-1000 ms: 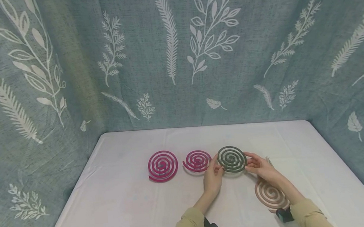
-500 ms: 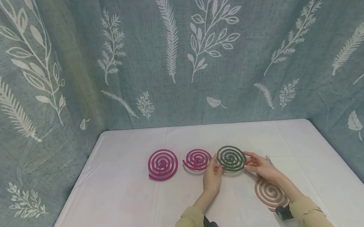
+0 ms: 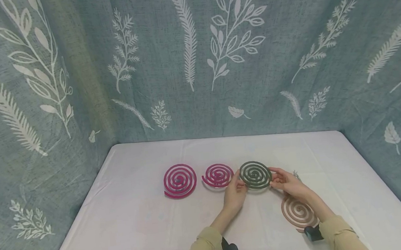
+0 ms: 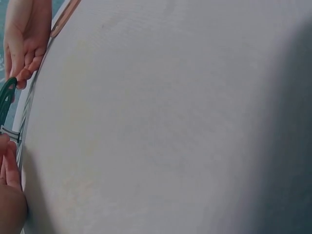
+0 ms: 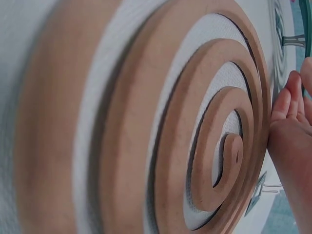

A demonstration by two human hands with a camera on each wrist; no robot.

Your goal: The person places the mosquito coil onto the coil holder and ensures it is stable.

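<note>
Left hand (image 3: pixel 234 195): pinching the left rim of the dark green, flat spiral coil (image 3: pixel 255 175).
Right hand (image 3: pixel 292 187): pinching that coil's right rim.
Green coil's place: hanging or resting between the hands just above the counter (image 3: pixel 130 228); a small silvery metal support (image 5: pixel 293 41) is showing against its underside, though how they are joining is hard to tell.
Risk at the rim: the thin windings are probably brittle, so uneven squeezing or twisting could be snapping one.
Risk underneath: if the support is sitting off-centre, the coil could be tipping once released.
By the right forearm: a tan, flat spiral coil (image 3: pixel 300 211) is lying partly under the arm; a dropping wrist could be cracking it.
Left of the hands: two magenta spiral coils, the nearer (image 3: pixel 218 175) sitting just beside the left hand, the farther (image 3: pixel 179 180) well apart.
Surface: a white cloth is covering the counter, creasing faintly.
Room: a blue-green fabric curtain (image 3: pixel 165 56), printed with white leaves, is enclosing the back and sides.
</note>
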